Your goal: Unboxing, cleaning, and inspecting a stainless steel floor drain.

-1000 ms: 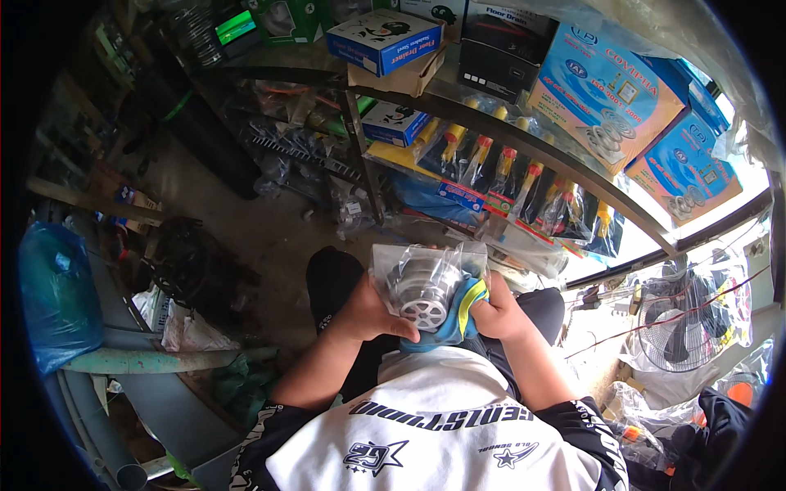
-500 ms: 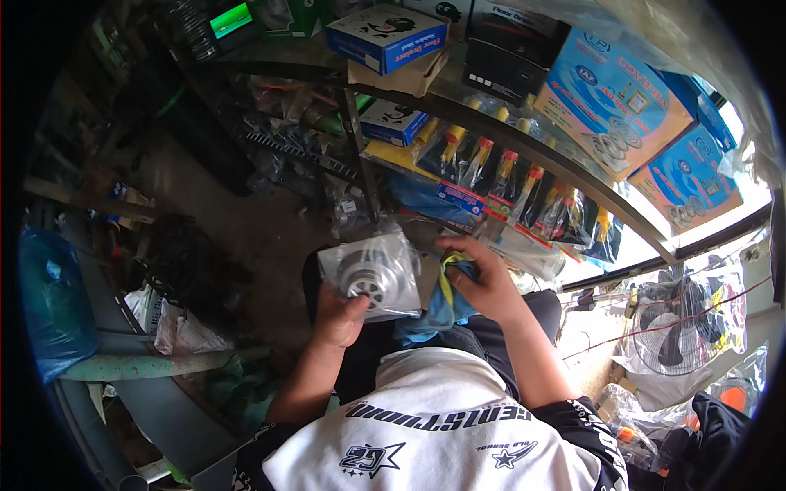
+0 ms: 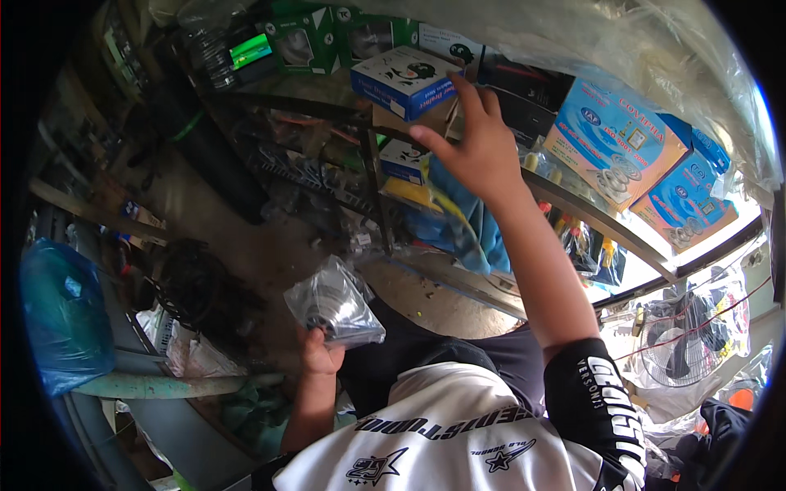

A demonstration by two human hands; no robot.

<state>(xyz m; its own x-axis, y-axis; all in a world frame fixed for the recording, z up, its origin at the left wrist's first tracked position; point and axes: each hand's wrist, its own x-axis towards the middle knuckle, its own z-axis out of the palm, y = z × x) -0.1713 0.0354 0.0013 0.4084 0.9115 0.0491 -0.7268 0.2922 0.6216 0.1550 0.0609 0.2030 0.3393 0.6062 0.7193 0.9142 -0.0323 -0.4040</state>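
Seen from above, over a white and black printed shirt (image 3: pixel 458 446); metal shelf (image 3: pixel 573 200) taken as the landmark, running from upper centre down to the right.

Left hand (image 3: pixel 321 356) low, well below and to the left of the shelf, fingers closed around the lower edge of a clear plastic bag (image 3: pixel 334 304); inside the bag a round grey metal part, tilted, its detail too blurred to tell.

Right hand (image 3: pixel 475 143) raised up at the shelf, fingers spread and open, gripping nothing visible; fingertips just beside a blue and white box (image 3: pixel 401 80) lying on the shelf top; whether touching it, cannot tell; a blue cloth (image 3: pixel 467 217) hanging just below that hand, under the shelf edge.

Further right along the shelf, two light blue and orange boxes (image 3: pixel 618 147) leaning side by side; beneath the shelf, a row of small bottles (image 3: pixel 585 245) in plastic wrap.

Far left of the shelf, a blue plastic bag (image 3: pixel 61 315) resting above a pale green pipe (image 3: pixel 164 385); lower right of the shelf, a wire fan guard (image 3: pixel 684 344).
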